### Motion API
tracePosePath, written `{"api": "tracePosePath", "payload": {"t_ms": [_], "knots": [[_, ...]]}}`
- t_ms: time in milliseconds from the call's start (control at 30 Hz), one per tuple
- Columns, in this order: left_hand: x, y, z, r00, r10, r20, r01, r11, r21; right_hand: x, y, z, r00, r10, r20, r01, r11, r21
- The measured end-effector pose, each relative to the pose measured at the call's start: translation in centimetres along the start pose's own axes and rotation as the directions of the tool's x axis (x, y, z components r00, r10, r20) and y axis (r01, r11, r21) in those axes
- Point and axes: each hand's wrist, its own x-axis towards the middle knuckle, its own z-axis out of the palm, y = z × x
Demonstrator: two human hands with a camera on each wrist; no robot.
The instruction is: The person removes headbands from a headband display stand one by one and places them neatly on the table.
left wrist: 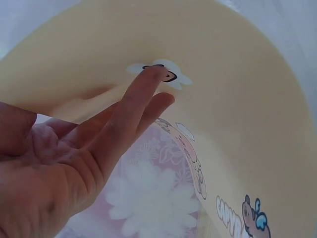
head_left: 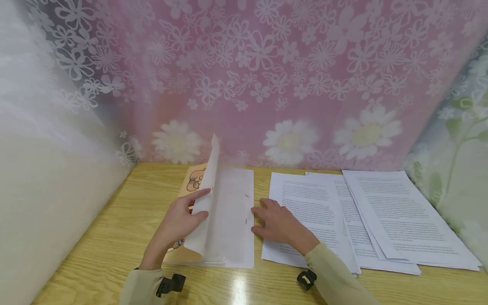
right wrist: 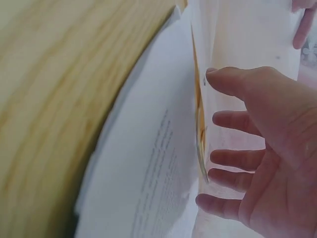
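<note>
Holding folder cover (left wrist: pixel 230 94) (cartoon-printed), left hand (head_left: pixel 180 221), papers (head_left: pixel 310 207) alongside

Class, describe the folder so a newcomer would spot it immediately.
Start at the wooden table in the head view; printed sheets lie on its right. Just left of them is an open folder, one flap raised. Unlike those sheets, it shows cartoon drawings on orange.

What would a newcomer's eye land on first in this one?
Probably the pink backdrop with its big white daisies, filling the space behind the table. Next, left of centre, the folder, its cartoon-printed cover held raised by the left hand, with the right hand at the folder's right edge. The printed papers, overlapping on the table's right side, also stand out.
</note>
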Motion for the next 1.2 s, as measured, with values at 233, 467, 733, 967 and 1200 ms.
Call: {"api": "tracePosePath", "payload": {"t_ms": [233, 467, 733, 967, 1200], "knots": [[0.0, -0.3, -0.2, 1.0, 0.011, -0.003, -0.011, 1.0, -0.027, -1.3, 1.0, -0.8, 0.998, 0.051, -0.02, -0.05, 0.997, 0.052], [0.0, -0.6, -0.2, 1.0, 0.011, 0.013, -0.01, 0.996, -0.084, -3.1, 2.8, -1.6, 0.993, 0.103, -0.058, -0.102, 0.995, 0.012], [0.0, -0.6, 0.0, 0.999, -0.009, 0.03, 0.014, 0.987, -0.161, -5.3, 5.1, -2.6, 0.98, 0.156, -0.122, -0.157, 0.988, -0.001], [0.0, -0.5, 0.3, 0.999, -0.032, 0.023, 0.036, 0.983, -0.179, -7.0, 7.0, -3.1, 0.968, 0.214, -0.128, -0.219, 0.976, -0.022], [0.0, -0.3, 0.3, 0.999, -0.029, 0.022, 0.033, 0.979, -0.202, -8.8, 8.7, -3.9, 0.951, 0.282, -0.131, -0.285, 0.959, -0.007]]}}
